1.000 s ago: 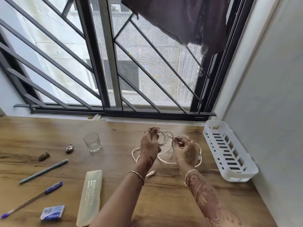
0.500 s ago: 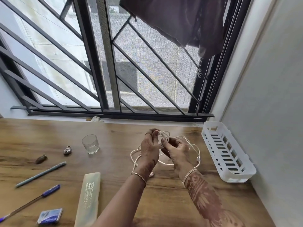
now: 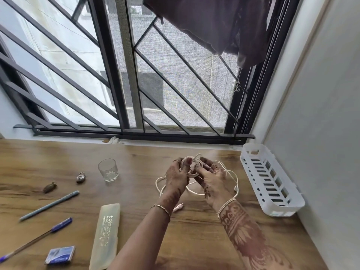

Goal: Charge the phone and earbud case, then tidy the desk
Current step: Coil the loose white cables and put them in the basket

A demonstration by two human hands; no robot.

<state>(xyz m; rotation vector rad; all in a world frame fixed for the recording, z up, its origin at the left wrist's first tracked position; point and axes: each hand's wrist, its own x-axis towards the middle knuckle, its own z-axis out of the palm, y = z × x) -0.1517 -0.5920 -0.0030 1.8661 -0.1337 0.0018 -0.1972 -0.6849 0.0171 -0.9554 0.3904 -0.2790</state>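
Note:
A white charging cable (image 3: 231, 173) hangs in loose loops over the wooden desk (image 3: 194, 240), bunched into a small coil between both hands. My left hand (image 3: 178, 177) grips the coil from the left, thumb up. My right hand (image 3: 211, 179) pinches the same coil from the right, fingers curled round the strands. One plug end (image 3: 178, 207) lies on the desk under my left wrist; another connector (image 3: 236, 189) dangles at the right. No phone or earbud case is visible.
A white slotted plastic basket (image 3: 272, 201) sits against the right wall. To the left are a glass (image 3: 108, 170), a small padlock (image 3: 80, 177), a brown object (image 3: 49, 187), two pens (image 3: 49, 205) (image 3: 39, 236), a pale long case (image 3: 106, 236) and a blue eraser box (image 3: 60, 254).
My hands have come together around the cable, bunching it into a tighter coil. The camera has tilted slightly, shifting the desk items a little lower in view.

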